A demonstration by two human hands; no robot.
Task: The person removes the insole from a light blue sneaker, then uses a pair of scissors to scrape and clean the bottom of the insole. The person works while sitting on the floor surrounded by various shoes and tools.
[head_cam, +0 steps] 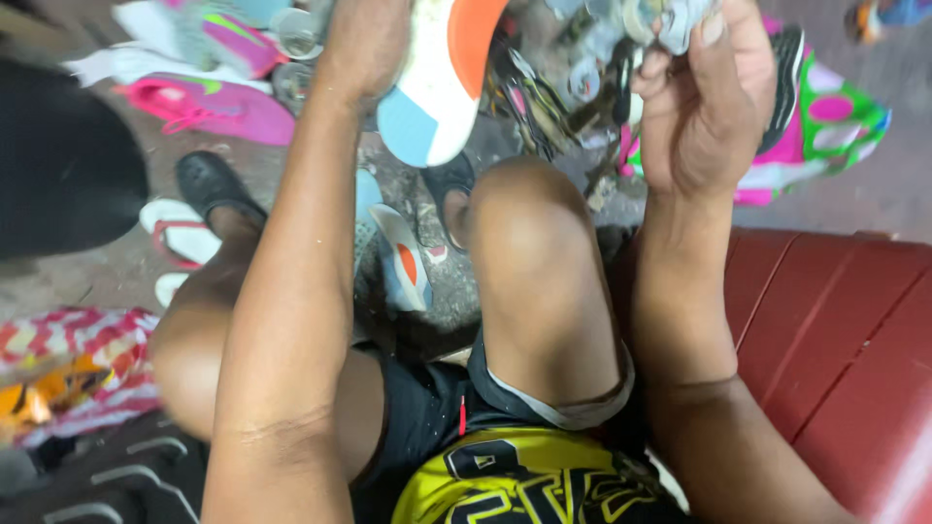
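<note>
My left hand (364, 44) grips a sports shoe (442, 78) held sole-up at the top of the view; its sole is white with an orange patch and a light blue heel. My right hand (704, 97) is raised beside it, fingers closed on a small crumpled grey-white piece (670, 19), which I cannot identify. Both forearms reach up past my bare knees. A matching shoe (403, 262) with a white, blue and orange sole lies on the ground between my legs.
I sit on a red bench (835, 330). Pink shoes (209, 107) lie at the top left, a white sandal (180, 233) and black slippers on the concrete, a patterned bag (68, 369) at left, a pink and green bag (825, 126) at right.
</note>
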